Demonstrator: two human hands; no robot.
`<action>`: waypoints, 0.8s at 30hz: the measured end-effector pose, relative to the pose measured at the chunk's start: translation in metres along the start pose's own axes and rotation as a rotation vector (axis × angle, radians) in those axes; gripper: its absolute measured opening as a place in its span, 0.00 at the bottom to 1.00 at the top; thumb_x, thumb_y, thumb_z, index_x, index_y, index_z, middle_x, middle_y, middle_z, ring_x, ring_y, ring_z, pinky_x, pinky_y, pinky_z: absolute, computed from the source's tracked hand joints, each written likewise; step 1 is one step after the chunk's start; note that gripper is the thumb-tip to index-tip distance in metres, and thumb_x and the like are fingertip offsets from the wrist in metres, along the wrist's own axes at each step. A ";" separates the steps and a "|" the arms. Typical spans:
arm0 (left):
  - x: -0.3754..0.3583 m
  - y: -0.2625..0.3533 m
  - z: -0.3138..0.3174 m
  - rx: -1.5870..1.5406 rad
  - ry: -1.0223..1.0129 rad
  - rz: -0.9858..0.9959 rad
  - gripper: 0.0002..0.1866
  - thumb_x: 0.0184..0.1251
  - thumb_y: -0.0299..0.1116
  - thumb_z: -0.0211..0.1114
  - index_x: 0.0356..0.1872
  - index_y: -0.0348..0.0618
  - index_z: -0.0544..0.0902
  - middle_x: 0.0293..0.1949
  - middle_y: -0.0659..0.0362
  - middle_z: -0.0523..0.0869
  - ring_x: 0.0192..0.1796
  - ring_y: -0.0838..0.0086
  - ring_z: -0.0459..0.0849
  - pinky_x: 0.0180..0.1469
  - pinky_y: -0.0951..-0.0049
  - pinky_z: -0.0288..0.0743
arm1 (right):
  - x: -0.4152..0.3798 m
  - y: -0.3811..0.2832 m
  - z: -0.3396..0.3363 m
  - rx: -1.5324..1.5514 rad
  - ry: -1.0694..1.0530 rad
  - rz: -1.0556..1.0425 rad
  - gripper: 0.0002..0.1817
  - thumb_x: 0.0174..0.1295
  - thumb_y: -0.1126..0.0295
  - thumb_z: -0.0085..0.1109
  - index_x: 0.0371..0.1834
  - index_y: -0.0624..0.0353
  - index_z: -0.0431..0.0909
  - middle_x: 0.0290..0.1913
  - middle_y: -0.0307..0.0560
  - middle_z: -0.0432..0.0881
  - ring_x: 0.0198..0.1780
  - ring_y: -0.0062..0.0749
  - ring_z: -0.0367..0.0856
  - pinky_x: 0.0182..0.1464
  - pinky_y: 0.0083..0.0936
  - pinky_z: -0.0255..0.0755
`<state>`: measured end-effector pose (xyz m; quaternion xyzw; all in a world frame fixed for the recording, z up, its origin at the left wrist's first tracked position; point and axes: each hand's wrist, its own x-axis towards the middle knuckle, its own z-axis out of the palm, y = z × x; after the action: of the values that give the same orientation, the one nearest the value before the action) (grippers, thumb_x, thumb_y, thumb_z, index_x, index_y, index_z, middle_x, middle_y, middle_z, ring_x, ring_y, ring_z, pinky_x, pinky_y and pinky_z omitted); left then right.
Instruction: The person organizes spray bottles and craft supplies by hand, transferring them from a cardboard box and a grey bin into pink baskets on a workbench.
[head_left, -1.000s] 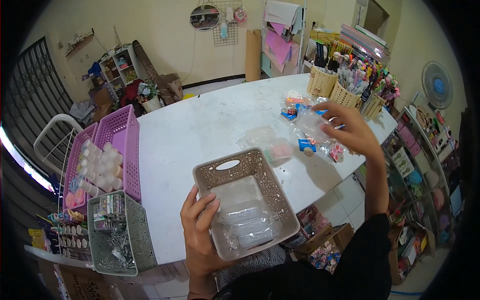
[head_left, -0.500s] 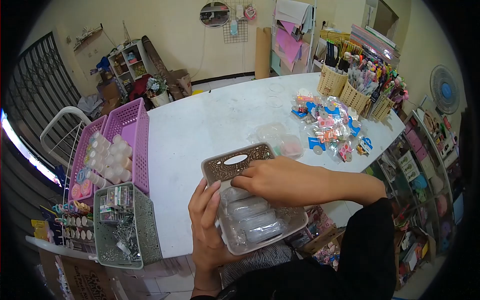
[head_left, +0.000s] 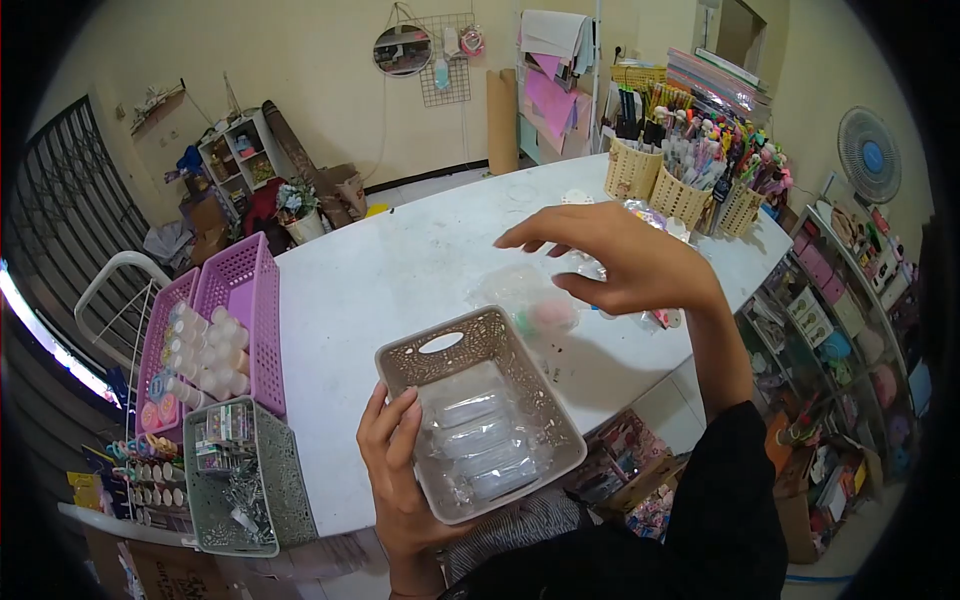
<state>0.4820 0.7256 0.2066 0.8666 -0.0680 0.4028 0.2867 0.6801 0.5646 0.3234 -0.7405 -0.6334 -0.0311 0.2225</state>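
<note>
A grey-brown plastic basket [head_left: 548,400] with a patterned wall is tilted at the table's near edge. Several clear plastic packs [head_left: 485,440] lie inside it. My left hand [head_left: 395,465] grips the basket's left side, fingers over the rim and the palm partly hidden beneath. Above the table, my right hand [head_left: 620,258] hovers with fingers and thumb apart, holding nothing. Below and left of it, clear bags with pink and green contents [head_left: 548,316] lie on the white table [head_left: 350,300]. Small dark bits [head_left: 556,372] are scattered near the basket's right side.
Purple baskets [head_left: 262,330] with small bottles and a grey-green basket [head_left: 290,480] stand at the left. Cream pen holders [head_left: 632,170] are at the back right, with packaged items partly behind my right hand. Shelves [head_left: 800,300] and a fan [head_left: 868,155] stand at the right.
My right hand has left the basket and risen up and right, its fingers now spread. The basket's inside shows more fully, and small dark bits now show on the table.
</note>
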 end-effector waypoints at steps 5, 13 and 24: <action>0.000 0.001 0.001 -0.038 0.021 -0.011 0.51 0.25 0.57 0.71 0.54 0.39 0.60 0.50 0.45 0.65 0.55 0.46 0.60 0.56 0.48 0.54 | -0.019 0.023 0.044 -0.208 -0.192 0.221 0.35 0.37 0.68 0.62 0.52 0.61 0.60 0.44 0.53 0.69 0.47 0.42 0.69 0.44 0.33 0.68; -0.001 -0.002 -0.001 0.013 -0.027 -0.005 0.56 0.21 0.60 0.71 0.55 0.36 0.58 0.52 0.46 0.63 0.59 0.46 0.57 0.59 0.50 0.53 | -0.036 0.029 0.030 0.358 -0.038 0.326 0.31 0.48 0.67 0.55 0.57 0.61 0.56 0.40 0.54 0.73 0.45 0.39 0.72 0.47 0.29 0.67; 0.001 0.000 0.000 -0.001 -0.011 -0.004 0.56 0.20 0.59 0.72 0.55 0.36 0.59 0.52 0.46 0.65 0.58 0.47 0.58 0.58 0.52 0.55 | -0.019 -0.012 0.014 0.985 0.084 0.178 0.27 0.51 0.71 0.55 0.53 0.65 0.56 0.47 0.55 0.70 0.48 0.38 0.72 0.49 0.35 0.66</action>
<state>0.4824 0.7260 0.2072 0.8688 -0.0681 0.3973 0.2875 0.6619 0.5536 0.3079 -0.5968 -0.4978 0.2607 0.5728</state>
